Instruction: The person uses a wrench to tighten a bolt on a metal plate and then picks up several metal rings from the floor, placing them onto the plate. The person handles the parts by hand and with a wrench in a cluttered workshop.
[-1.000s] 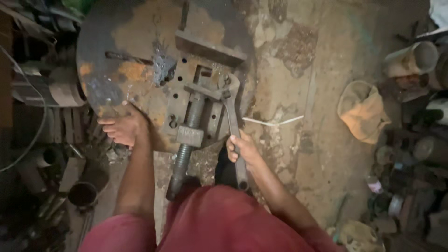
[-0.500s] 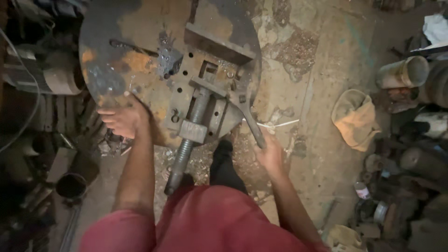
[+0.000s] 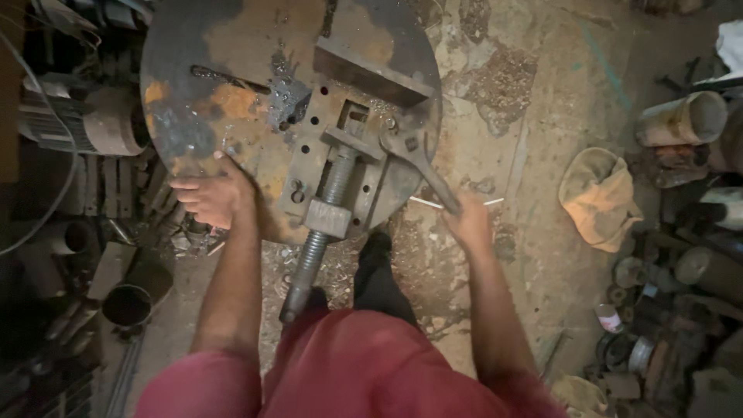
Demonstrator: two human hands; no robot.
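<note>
- Left hand (image 3: 210, 195) flat on near-left rim of round rusty counter (image 3: 193, 93), fingers spread, palm down, holding nothing.
- Right hand (image 3: 467, 223) closed around lower end of long wrench (image 3: 422, 166), just off near-right edge of counter.
- Wrench head seated at right side of vise (image 3: 344, 166), on bolt area near plate edge; handle slanting down-right toward right hand.
- Vise bolted to counter, screw (image 3: 317, 236) projecting past near rim, toward legs.
- Dark steel bar (image 3: 371, 73) lying across counter behind vise.
- Orange-tan cloth (image 3: 600, 197) on floor, well right of right hand.
- Open can (image 3: 128, 304) on floor, lower left.
</note>
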